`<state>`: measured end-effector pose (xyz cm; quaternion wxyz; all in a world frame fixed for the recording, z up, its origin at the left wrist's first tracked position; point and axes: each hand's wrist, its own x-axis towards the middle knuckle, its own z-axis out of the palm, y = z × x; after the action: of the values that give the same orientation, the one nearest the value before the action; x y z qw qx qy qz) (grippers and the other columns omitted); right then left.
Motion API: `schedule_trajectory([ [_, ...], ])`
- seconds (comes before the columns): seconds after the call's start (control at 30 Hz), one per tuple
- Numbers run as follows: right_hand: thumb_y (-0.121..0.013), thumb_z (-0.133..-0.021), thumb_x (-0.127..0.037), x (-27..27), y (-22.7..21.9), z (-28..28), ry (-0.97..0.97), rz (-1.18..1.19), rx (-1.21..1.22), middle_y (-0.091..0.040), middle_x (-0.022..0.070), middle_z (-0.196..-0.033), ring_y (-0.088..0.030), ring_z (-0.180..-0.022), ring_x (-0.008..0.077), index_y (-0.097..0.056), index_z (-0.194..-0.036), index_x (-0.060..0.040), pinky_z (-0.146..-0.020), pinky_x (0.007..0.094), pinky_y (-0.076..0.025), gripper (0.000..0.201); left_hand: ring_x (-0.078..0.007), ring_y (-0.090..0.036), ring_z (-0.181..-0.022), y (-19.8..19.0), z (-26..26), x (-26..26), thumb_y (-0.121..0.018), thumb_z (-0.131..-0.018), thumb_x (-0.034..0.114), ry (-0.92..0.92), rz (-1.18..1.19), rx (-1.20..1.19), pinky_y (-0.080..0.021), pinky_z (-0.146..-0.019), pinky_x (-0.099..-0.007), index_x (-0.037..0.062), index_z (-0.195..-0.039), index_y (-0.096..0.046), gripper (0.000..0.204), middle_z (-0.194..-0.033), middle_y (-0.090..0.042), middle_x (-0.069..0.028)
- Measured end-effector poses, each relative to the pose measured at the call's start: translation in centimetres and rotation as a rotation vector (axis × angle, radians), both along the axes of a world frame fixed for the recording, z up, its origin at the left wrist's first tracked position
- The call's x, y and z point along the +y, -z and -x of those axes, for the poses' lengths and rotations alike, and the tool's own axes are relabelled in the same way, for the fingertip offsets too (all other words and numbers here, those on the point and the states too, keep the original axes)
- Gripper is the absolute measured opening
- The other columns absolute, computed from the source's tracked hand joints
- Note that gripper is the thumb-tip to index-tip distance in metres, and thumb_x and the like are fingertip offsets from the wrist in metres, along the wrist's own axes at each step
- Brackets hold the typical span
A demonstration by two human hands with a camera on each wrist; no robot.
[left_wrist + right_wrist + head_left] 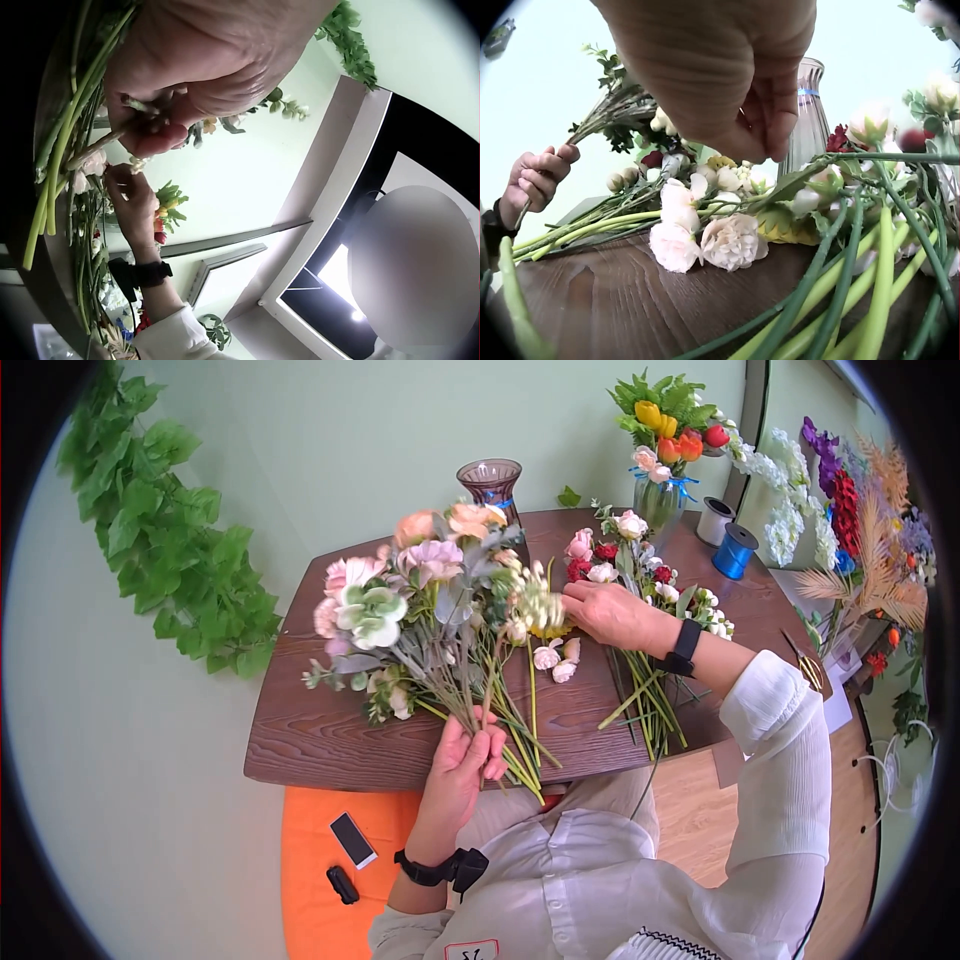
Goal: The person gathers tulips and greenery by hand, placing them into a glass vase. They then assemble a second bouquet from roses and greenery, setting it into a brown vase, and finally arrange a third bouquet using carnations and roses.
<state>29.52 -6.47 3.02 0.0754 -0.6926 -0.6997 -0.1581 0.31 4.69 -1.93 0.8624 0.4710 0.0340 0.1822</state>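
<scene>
Bouquet (430, 565): probably light, soft-petalled; best held by stems (462, 682), clamped in left hand (465, 753); right hand (612, 615): grip cannot be told.

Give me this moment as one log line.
left hand: grips bouquet by stems | right hand: beside bouquet, hold unclear | vase: behind bouquet

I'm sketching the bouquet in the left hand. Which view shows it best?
Head: the bouquet shows blooms and stems together. Right wrist: mainly stems and leaves. Left wrist: only parts, much hidden by the left hand.
</scene>
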Motion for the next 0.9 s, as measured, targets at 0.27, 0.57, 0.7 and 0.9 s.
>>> schedule_trajectory([
  [0.27,-0.058,-0.071,-0.011,2.4,1.6,0.1,-0.210,0.064,-0.145,-0.053,0.0099,-0.102,-0.054,-0.100,0.0260,-0.061,-0.107,-0.0062,-0.084,0.0358,-0.048,0.036,-0.0080,-0.039,-0.060,-0.4,2.4,1.0,-0.045,-0.100,0.015,-0.238,-0.159,0.027,-0.035,-0.057,-0.0215,0.0100,-0.116,-0.042,0.018,-0.083,-0.045,-0.0040],
  [0.57,-0.054,-0.075,-0.009,2.5,0.2,-0.7,-0.295,-0.149,-0.079,-0.052,0.0082,-0.093,-0.054,-0.096,0.0258,-0.057,-0.093,-0.0052,-0.079,0.0356,-0.051,0.019,-0.0120,-0.046,-0.066,0.7,2.6,1.7,-0.044,-0.099,0.012,-0.309,-0.290,0.049,-0.042,-0.062,-0.0249,0.0090,-0.120,-0.039,0.021,-0.085,-0.046,-0.0056],
  [0.7,-0.053,-0.077,-0.007,0.8,-2.7,-0.9,-0.233,-0.322,-0.121,-0.057,0.0088,-0.102,-0.055,-0.096,0.0254,-0.058,-0.105,-0.0041,-0.079,0.0357,-0.050,0.028,-0.0150,-0.050,-0.076,0.6,1.8,1.6,-0.044,-0.099,0.013,-0.271,-0.208,0.009,-0.045,-0.070,-0.0271,0.0074,-0.120,-0.039,0.022,-0.087,-0.047,-0.0065],
  [0.9,-0.065,-0.075,-0.001,-2.0,-8.0,3.8,-0.187,-0.676,-0.010,-0.061,0.0082,-0.086,-0.061,-0.076,0.0232,-0.060,-0.099,-0.0019,-0.064,0.0321,-0.051,0.025,-0.0132,-0.049,-0.084,1.5,1.0,1.5,-0.049,-0.098,0.014,-0.301,-0.278,0.016,-0.042,-0.078,-0.0269,0.0055,-0.120,-0.042,0.024,-0.093,-0.050,-0.0050],
])
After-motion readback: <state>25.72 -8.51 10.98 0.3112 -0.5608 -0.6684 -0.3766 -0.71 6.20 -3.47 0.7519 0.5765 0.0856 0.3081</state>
